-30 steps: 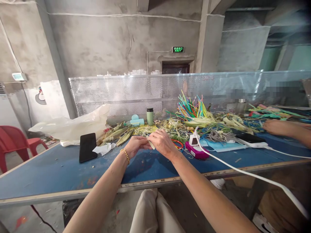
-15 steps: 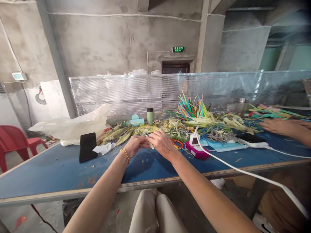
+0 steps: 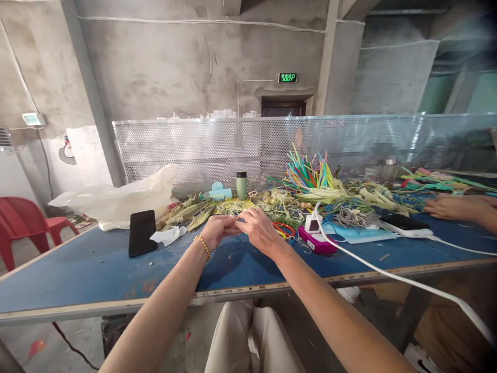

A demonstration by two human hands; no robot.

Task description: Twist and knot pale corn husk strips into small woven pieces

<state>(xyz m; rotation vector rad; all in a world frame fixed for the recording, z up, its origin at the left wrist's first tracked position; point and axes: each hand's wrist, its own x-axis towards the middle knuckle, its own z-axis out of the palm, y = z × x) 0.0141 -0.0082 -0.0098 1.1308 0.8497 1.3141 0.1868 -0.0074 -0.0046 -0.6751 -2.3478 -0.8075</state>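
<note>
Above the blue tabletop [image 3: 97, 269], my left hand [image 3: 218, 231] and my right hand [image 3: 258, 229] meet, fingertips together. Both are closed in a pinch; whatever lies between the fingers is too small and hidden to name. A gold bead bracelet [image 3: 204, 245] circles my left wrist. Just behind the fingers lies a heap of pale dried husks and strips [image 3: 277, 201]. A green tumbler with a black lid [image 3: 241, 185] stands upright at the heap's back, beside a light blue container [image 3: 220, 194] on its side.
Left of my hands lie a black phone [image 3: 142, 233], crumpled white paper [image 3: 169, 235] and a plastic bag [image 3: 120, 199]. To the right are a magenta box [image 3: 317, 241], a charging cable [image 3: 382, 269] and colourful stems [image 3: 308, 168]. Another person's hands [image 3: 458, 208] work at far right.
The view has shifted slightly. My hands stay together with small finger movements, and the pale sliver seen between them before is now hidden. The other person's hands moved a little.
</note>
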